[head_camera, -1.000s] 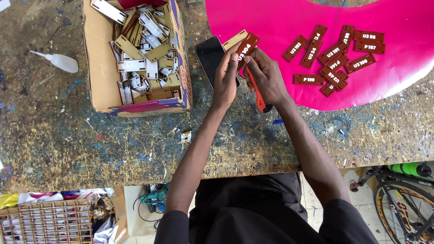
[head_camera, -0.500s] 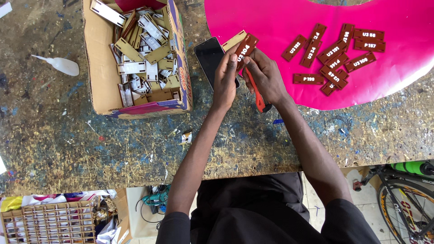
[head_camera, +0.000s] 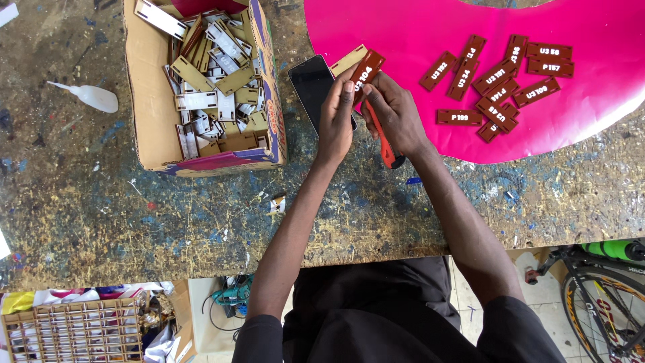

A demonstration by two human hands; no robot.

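Paint-spattered wooden surface (head_camera: pixel 134 222) is seen from above. Pink sheet (head_camera: pixel 403 40) is laid at top right, with dark red tags (head_camera: pixel 500 84) scattered on it. Cardboard box (head_camera: pixel 151 101) at top left is filled with pale wooden pieces (head_camera: pixel 215 74). Black phone (head_camera: pixel 314 84) is laid flat between box and sheet. One red tag (head_camera: pixel 366 70) is held tilted above the phone, pinched in the left hand (head_camera: pixel 336 121) grip. Red-handled tool (head_camera: pixel 381 138) is clasped in the right hand (head_camera: pixel 396 114) grip, fingers also touching the tag.
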